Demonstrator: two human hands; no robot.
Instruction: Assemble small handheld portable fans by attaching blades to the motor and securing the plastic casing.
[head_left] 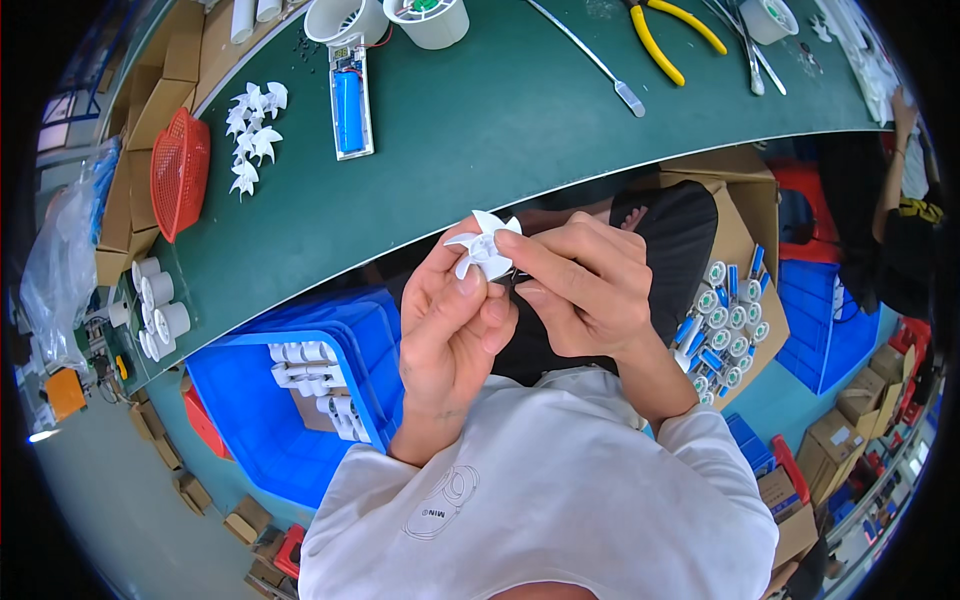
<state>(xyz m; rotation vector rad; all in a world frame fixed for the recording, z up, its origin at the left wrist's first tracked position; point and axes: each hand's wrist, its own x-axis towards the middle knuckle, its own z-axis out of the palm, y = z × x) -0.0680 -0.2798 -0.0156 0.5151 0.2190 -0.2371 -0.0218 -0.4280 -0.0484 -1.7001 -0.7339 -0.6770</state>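
fan (483, 252), white: pinched in left grip (445, 330); right grip (592, 285) nearly closed against it, hold unclear. step: apparently fitting; next seemingly wants steady alignment.

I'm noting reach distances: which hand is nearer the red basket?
Left. The left hand is right of the red basket, closer to the wearer; the right hand is farther right.

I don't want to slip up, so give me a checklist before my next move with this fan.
1. Fan held: ok, in the left hand.
2. Right hand free: not ok, it touches the fan.
3. Fan's underside: cannot tell, hidden from this view.
4. Other fans in sight: ok, clustered on the table near the basket.
5. Pliers set down: ok, also on the table.
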